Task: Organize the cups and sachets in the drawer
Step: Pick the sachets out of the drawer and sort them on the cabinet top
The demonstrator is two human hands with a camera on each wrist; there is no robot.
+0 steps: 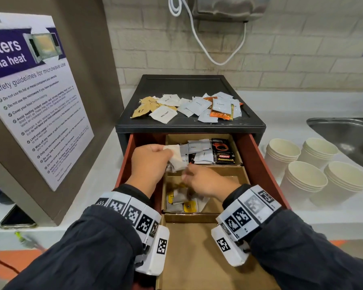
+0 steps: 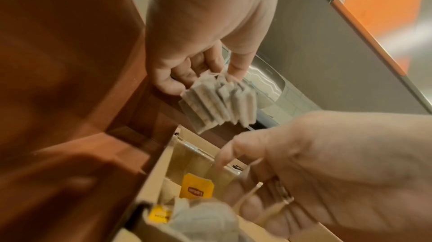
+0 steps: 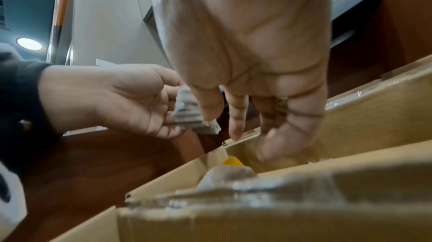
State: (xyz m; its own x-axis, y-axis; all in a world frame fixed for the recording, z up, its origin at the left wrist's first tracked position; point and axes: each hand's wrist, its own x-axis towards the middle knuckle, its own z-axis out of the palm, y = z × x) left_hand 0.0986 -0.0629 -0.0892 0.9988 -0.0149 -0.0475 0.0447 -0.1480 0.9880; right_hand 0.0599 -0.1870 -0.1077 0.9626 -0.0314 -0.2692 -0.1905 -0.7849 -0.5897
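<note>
The red-brown drawer (image 1: pixel 266 170) stands pulled out, split by cardboard walls (image 1: pixel 205 169). My left hand (image 1: pixel 153 162) (image 2: pixel 187 72) (image 3: pixel 121 98) grips a fanned bundle of grey tea bags (image 1: pixel 176 162) (image 2: pixel 219 102) (image 3: pixel 189 114) above the drawer's left side. My right hand (image 1: pixel 201 183) (image 3: pixel 236 131) (image 2: pixel 315 163) is just right of the bundle, its fingers pointing down into the middle compartment and blurred. Thin strings cross them; nothing is plainly held. Loose tea bags with yellow tags (image 1: pixel 182 199) (image 2: pixel 197 187) lie in that compartment. Mixed sachets (image 1: pixel 208 151) fill the back compartment.
More sachets (image 1: pixel 189 106) lie scattered on the black cabinet top. Several stacks of paper cups (image 1: pixel 314 172) stand on the white counter to the right, beside a steel sink (image 1: pixel 344 130). The front cardboard compartment (image 1: pixel 197 248) holds nothing. A microwave safety sign (image 1: pixel 38 101) stands at left.
</note>
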